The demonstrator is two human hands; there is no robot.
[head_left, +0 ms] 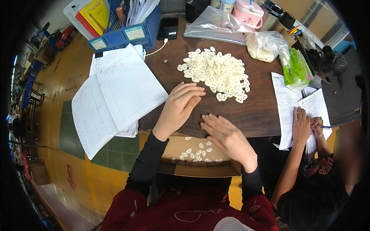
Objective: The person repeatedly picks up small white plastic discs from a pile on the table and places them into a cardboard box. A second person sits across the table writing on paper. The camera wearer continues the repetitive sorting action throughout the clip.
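A pile of small cream-white oval pieces with holes in them (221, 73) lies on the dark wooden table (254, 115). Just at the pile's near left side is my left hand (179, 107), its fingers stretched out together and nothing visible in it. My right hand (227, 134) hovers by the table's front edge, palm down, fingers extended and a little blurred; it too shows nothing held. Below that edge, between my forearms, sits an open cardboard box (173, 169) with several of the same pieces scattered on its bottom. What lies under my right palm is hidden.
An open notebook (119, 100) overhangs the table on the left. Behind it stand a blue file basket (133, 36) and a phone (168, 28). Plastic bags (266, 46) lie at the back right. On the right, a co-worker's hands (301, 125) rest on printed sheets (283, 104), with a pen.
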